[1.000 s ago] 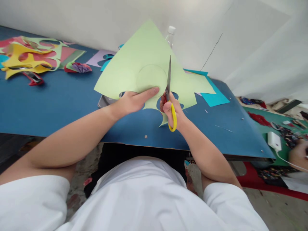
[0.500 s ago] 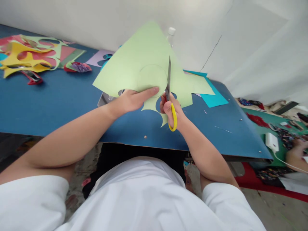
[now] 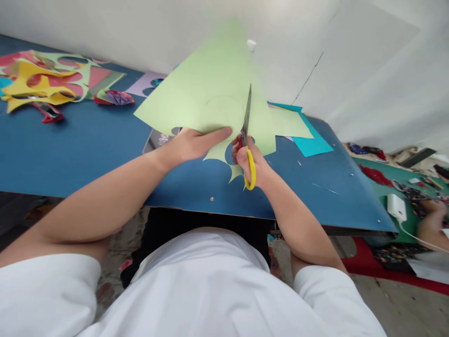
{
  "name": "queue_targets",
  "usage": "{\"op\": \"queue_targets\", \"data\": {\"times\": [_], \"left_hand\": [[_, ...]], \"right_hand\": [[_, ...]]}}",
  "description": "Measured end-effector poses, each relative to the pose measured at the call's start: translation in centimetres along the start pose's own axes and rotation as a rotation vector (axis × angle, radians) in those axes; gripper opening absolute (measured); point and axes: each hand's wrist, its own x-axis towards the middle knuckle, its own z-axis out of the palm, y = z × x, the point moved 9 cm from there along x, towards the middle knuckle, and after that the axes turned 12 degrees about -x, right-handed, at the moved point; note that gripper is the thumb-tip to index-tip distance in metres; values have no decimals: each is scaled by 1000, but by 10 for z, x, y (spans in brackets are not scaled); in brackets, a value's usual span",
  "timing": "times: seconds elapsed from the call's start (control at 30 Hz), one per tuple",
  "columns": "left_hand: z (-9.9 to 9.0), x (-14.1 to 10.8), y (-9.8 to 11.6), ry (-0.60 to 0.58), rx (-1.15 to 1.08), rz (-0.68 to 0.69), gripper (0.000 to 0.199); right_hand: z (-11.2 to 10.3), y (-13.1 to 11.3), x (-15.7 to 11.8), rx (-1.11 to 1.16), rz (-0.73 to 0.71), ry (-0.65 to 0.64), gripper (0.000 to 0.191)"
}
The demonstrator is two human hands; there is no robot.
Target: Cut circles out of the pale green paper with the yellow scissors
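Observation:
A light green sheet of paper (image 3: 196,89) is held up off the table, with a circle drawn on it in thin line. My left hand (image 3: 196,144) grips its lower edge, thumb on top near the circle and the fingers hidden underneath. My right hand (image 3: 253,161) is closed round scissors (image 3: 250,171) with yellow and red handles. One blade stands over the paper at the right side of the circle; the other is hidden. Jagged cut pieces of the sheet hang down between my hands. A dark flat item with print (image 3: 157,140) lies partly hidden behind my left wrist.
On the blue table (image 3: 105,159), cut paper scraps (image 3: 45,79), a red stapler-like tool (image 3: 48,112) and a folded paper piece (image 3: 114,97) lie left. Blue paper (image 3: 312,145) lies right. A white bottle cap (image 3: 251,45) shows behind. A co-worker's hand (image 3: 433,217) is far right, near a white charger (image 3: 396,207).
The green sheet has tilted and shifted slightly, its top corner rising and moving right so it hides more of the bottle. The scissors have turned a little, and the hanging strips have moved left.

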Motion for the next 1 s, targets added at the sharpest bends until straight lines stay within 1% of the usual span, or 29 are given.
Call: {"op": "queue_targets", "data": {"times": [0.1,0.23,0.3,0.37,0.5,0.6,0.7,0.77,0.83,0.9,1.0], "left_hand": [[0,2,0,-19,9,20,39],[-2,6,1,-40,-28,40,35],[-3,7,0,-33,-47,21,32],[-6,7,-2,-15,-61,-20,32],[-9,7,-7,9,-81,-84,33],[-8,9,-7,-6,-101,-66,31],[-7,9,-6,-19,-112,-50,29],[-8,8,-7,-15,-102,-62,30],[-8,8,-6,-22,-91,-62,30],[-6,8,-2,-40,-98,-32,30],[-4,8,4,-69,-124,10,32]], "right_hand": [[-2,-5,-1,55,2,-15,74],[-3,-9,-3,53,-5,-37,70],[-2,-11,-3,58,-32,-62,69],[-3,-12,-3,64,-37,-60,70],[-5,-14,-5,96,18,-19,72],[-6,-16,-7,138,55,-1,70],[-7,-13,-9,158,118,6,67],[-7,-12,-10,134,142,-5,68],[-8,-15,-11,74,131,-17,70],[-9,-19,-12,24,111,-25,72],[-10,-24,-14,14,90,-25,72]]}}
